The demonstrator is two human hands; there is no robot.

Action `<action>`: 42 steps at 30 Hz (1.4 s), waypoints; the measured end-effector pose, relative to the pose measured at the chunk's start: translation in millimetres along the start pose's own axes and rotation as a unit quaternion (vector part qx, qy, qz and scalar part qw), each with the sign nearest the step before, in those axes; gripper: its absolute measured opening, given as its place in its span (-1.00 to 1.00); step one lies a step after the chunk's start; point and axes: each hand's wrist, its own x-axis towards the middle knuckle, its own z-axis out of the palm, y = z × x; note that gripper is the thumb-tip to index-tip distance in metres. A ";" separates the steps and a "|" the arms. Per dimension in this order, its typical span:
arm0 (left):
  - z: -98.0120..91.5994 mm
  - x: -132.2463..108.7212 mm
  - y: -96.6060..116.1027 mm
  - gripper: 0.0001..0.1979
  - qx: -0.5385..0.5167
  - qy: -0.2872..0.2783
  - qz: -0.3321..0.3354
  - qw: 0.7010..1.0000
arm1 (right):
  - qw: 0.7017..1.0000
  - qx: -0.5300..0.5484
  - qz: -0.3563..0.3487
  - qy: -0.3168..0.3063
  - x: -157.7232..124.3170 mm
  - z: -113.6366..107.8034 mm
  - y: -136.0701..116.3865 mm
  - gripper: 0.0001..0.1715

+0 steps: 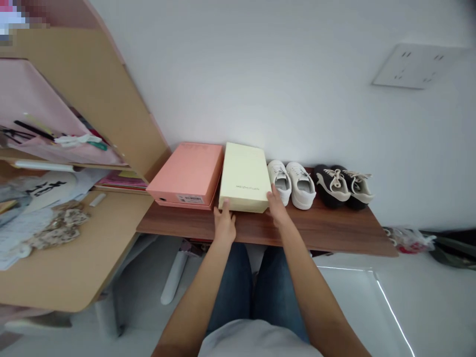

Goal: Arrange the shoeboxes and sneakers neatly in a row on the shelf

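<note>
A pale yellow shoebox (244, 171) with small lettering on its lid sits on the dark wooden bench (316, 230). At its front left corner is my left hand (225, 223), thumb on the front edge and fingers curled low against it. My right hand (277, 207) grips the front right corner, fingers along the side. A pink shoebox (189, 168) with a barcode label stands just left of the yellow one. White sneakers (302, 186) stand close to the right of my right hand. What the yellow shoebox contains is hidden.
Black and cream shoes (340, 186) stand farther right on the bench. At left is a wooden desk (111, 223) with papers and a patterned cloth item (61, 225). A wall socket plate (418, 65) is at upper right. Plastic-wrapped things (411, 239) lie beyond the bench's right end.
</note>
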 end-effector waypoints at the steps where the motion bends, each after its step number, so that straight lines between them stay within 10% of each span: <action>1: 7.7 5.0 4.0 -0.23 0.034 0.004 0.001 0.999 | 1.000 0.008 0.007 0.005 -0.3 -3.4 -1.0 -0.13; 7: 57.8 16.1 29.0 0.02 0.233 0.078 0.194 0.950 | 0.998 0.064 0.012 -0.016 -21.5 -1.2 -0.9 -0.17; 11: 52.5 -4.7 42.5 0.02 0.313 0.095 0.368 0.870 | 0.996 0.061 -0.006 -0.063 -47.6 -9.2 4.9 -0.27; 16: 28.1 -26.0 52.5 -0.26 0.467 -0.023 0.509 0.723 | 0.983 -0.050 -0.146 0.102 -61.4 -59.6 -4.7 -0.47; 22: 36.5 -16.9 47.2 -0.34 0.571 -0.155 0.550 0.589 | 0.983 -0.005 -0.099 0.152 -78.1 -99.4 -6.0 -0.50; 28: 43.0 11.8 22.4 -0.47 0.571 -0.227 0.552 0.564 | 0.974 -0.073 -0.134 0.169 -86.0 -107.8 6.0 -0.56; 35: 42.9 17.1 -5.1 -0.54 0.542 -0.255 0.548 0.584 | 0.832 -0.491 -0.216 0.143 -5.5 -114.9 -16.2 -0.34; 42: 39.1 6.8 5.4 -0.52 0.555 -0.272 0.555 0.557 | 0.760 -0.608 -0.215 0.072 22.5 -119.4 -18.7 -0.26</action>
